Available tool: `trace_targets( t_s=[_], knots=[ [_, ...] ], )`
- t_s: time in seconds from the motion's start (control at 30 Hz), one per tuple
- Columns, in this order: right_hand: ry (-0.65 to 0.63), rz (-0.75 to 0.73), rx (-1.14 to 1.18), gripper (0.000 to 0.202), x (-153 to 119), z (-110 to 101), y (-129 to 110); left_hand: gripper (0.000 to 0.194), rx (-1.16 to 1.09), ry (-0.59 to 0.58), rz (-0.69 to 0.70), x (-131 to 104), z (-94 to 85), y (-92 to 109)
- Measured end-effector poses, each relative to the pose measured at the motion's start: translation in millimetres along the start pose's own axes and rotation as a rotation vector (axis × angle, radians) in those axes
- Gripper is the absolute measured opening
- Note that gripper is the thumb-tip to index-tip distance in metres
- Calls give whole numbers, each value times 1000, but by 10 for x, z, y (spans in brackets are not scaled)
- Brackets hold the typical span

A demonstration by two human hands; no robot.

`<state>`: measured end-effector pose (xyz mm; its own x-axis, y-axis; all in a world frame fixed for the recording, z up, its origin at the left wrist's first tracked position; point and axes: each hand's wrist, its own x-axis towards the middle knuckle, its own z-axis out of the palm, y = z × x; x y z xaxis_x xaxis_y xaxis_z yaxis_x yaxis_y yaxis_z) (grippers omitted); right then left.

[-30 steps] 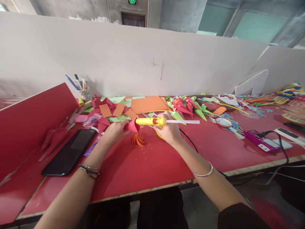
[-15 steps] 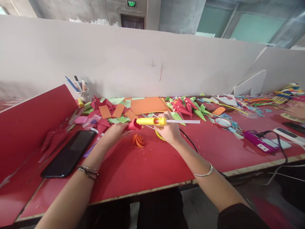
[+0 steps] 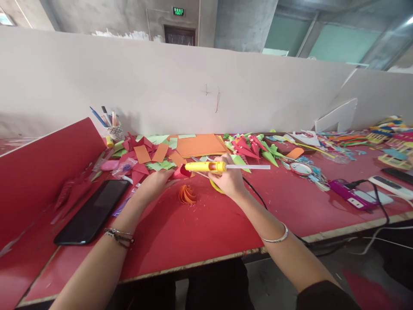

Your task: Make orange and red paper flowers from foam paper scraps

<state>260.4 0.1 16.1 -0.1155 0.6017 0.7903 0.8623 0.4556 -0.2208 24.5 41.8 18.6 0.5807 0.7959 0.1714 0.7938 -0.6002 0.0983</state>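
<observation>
My left hand [image 3: 156, 185] is closed on a rolled red paper cone [image 3: 181, 172], its open end turned to the right. In my right hand [image 3: 230, 181] is a yellow hot glue gun [image 3: 204, 167], with a clear glue stick [image 3: 248, 166] poking out of its back. The gun's tip meets the rim of the red paper; whether glue is coming out cannot be seen. Just below, a curled orange paper piece [image 3: 187, 194] sits on the red table [image 3: 193, 237]. Behind my right hand, the yellow handle of scissors [image 3: 216, 186] partly shows.
At left lies a black phone [image 3: 93, 211] near a pen cup [image 3: 115, 130]. Orange paper sheets [image 3: 200, 145] lie at the back, beside red and green paper cones [image 3: 253, 146]. A black cord [image 3: 256, 192] runs behind my right arm. A purple power strip [image 3: 351, 194] lies at right.
The camera view has tilted up slightly, so the scene sits a little lower. Both hands hold nearly the same pose, with the glue gun still at the red paper.
</observation>
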Motion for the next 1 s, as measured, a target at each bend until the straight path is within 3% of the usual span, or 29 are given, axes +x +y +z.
trace_targets(
  t_s=[0.77,1.0],
  knots=[
    [-61,-20,-40,15,2,-1,15,25,118,71,-54,-18,-83,12],
    [-102,8,-102,17,1,5,27,21,141,142,-85,-43,-115,-2]
  ],
)
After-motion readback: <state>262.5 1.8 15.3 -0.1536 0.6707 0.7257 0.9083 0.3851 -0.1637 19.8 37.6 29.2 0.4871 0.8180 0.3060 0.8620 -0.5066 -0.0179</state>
